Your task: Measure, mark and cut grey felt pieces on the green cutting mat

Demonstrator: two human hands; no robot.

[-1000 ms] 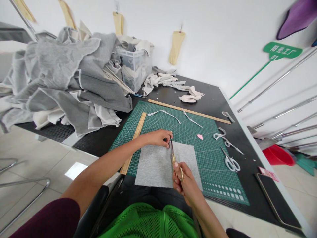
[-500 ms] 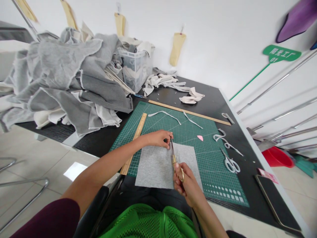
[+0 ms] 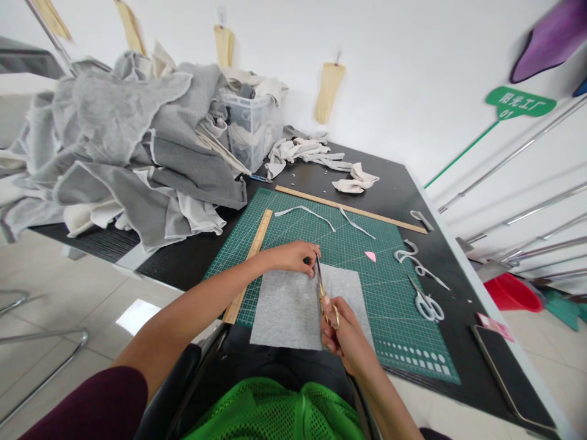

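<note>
The right hand [image 3: 346, 336] was closed around the scissors [image 3: 321, 290], blades in the grey cloth [image 3: 287, 308] at 6 o'clock on the mat [image 3: 293, 229]; the left hand [image 3: 293, 255] pinched its 12 o'clock edge.

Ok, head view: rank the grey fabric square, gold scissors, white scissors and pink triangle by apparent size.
1. grey fabric square
2. gold scissors and white scissors: too alike to rank
3. pink triangle

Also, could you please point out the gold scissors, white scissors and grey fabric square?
gold scissors [image 3: 319, 282]: head view, on the blades.
white scissors [image 3: 425, 302]: head view, on the handles.
grey fabric square [image 3: 284, 308]: head view, its left half.
</note>
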